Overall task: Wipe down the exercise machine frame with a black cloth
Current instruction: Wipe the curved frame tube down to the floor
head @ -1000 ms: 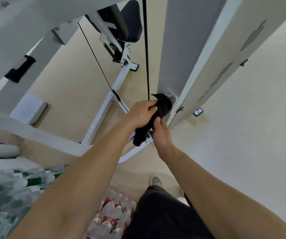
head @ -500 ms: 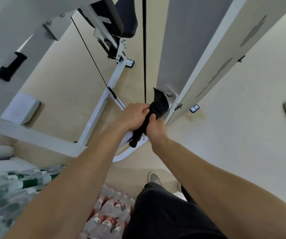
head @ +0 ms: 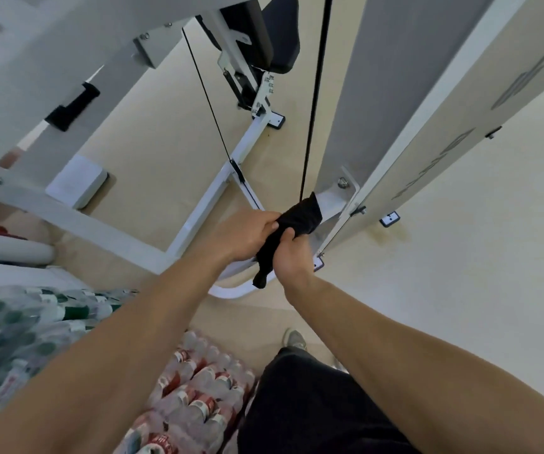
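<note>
Obstacles: grey column [head: 388,93], far right of centre; thick cable [head: 316,93] just left of it; thin cable [head: 206,96] further left; white frame bar [head: 213,194] on the floor [head: 460,290]; bottle packs [head: 192,401], near left. Free room: between cables; open floor, right.

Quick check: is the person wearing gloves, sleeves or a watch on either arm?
No. The left hand and right hand are ungloved, with no ring or watch visible. The left forearm and right forearm are bare to the frame edge; no sleeve shows.

Soft matt black cloth [head: 301,215] between both hands; beyond them, smooth white-painted metal frame [head: 213,194]; below, glossy clear plastic bottles [head: 195,401]
</note>
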Motion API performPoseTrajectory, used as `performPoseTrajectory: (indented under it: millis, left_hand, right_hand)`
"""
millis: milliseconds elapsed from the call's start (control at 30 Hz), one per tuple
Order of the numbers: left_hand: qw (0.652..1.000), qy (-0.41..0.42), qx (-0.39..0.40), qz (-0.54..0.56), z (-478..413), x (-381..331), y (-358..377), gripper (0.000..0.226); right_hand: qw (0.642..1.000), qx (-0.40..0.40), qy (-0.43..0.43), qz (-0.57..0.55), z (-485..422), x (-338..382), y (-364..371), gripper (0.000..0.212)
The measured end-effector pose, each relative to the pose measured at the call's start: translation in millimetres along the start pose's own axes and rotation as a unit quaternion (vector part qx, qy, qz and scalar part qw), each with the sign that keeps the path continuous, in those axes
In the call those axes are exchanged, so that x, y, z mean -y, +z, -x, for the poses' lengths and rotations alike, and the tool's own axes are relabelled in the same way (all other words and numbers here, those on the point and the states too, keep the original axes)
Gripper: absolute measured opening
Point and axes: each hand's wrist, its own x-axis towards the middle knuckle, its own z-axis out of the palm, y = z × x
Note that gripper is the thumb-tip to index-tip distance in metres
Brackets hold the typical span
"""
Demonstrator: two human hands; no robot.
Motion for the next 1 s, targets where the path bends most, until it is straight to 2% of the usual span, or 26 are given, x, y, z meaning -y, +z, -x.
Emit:
performPoseTrajectory:
  millis: [133,233,333,400,500,633,833,1000]
  left_hand:
    - [0.999,-0.025,-0.023,-0.019,5,-1,1,0.040]
    - [0.999,-0.030,-0.026,-0.027,-16,-22,2,0.030]
    - [0.998,-0.024,-0.043,-0.049,-36,-48,3,0.030]
    - [0.996,-0.026,-0.062,-0.060,-38,-57,6,0.030]
    - [0.991,-0.047,-0.103,-0.077,-17,-52,15,0.026]
    - [0.979,-0.115,-0.153,-0.064,27,-24,24,0.025]
    - [0.968,-0.122,-0.218,0.011,64,-9,28,0.020]
    - [0.949,-0.160,-0.272,-0.025,64,-22,32,0.017]
  right_hand:
    - [0.998,0.040,0.015,0.037,1,-1,4,0.043]
    - [0.998,-0.014,-0.009,0.056,-14,13,-21,0.048]
    - [0.993,-0.084,-0.029,0.077,-38,31,-53,0.049]
    - [0.992,-0.090,-0.023,0.081,-49,37,-67,0.047]
    - [0.989,-0.051,-0.024,0.133,-38,32,-60,0.042]
    - [0.983,0.070,-0.033,0.167,0,9,-27,0.039]
    - [0.967,0.074,-0.120,0.211,16,3,-38,0.023]
    - [0.974,0.067,-0.116,0.181,17,1,-69,0.018]
